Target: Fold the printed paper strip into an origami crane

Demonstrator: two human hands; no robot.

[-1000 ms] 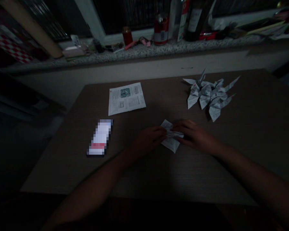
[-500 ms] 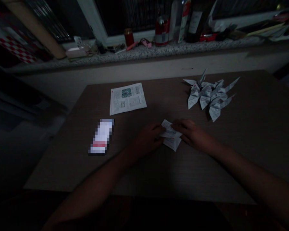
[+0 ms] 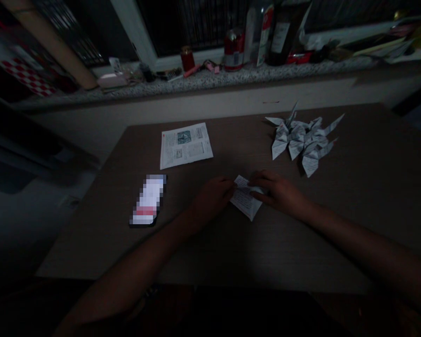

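Observation:
A small folded square of printed paper (image 3: 246, 202) lies on the table between my hands, one corner pointing toward me. My left hand (image 3: 217, 193) pinches its left corner, fingers closed together. At the upper right edge, my right hand (image 3: 275, 189) has its thumb and fingers on the paper, gripping a fold there. The fingertips partly cover the right side of the paper. Beyond my right hand stands a cluster of several folded paper cranes (image 3: 301, 140), made from similar printed paper.
A flat printed sheet (image 3: 186, 146) lies at the back left of the table (image 3: 210, 252). Nearer me is a phone (image 3: 149, 200) with a lit, blurred screen. Behind the table, a granite windowsill (image 3: 203, 83) holds a red can (image 3: 234, 50), a jar (image 3: 187, 59), bottles and clutter.
The raised upper layer of the folded paper has come down, so the square now looks flatter. Both hands stay on it, with small shifts of the fingers. The camera view has moved slightly.

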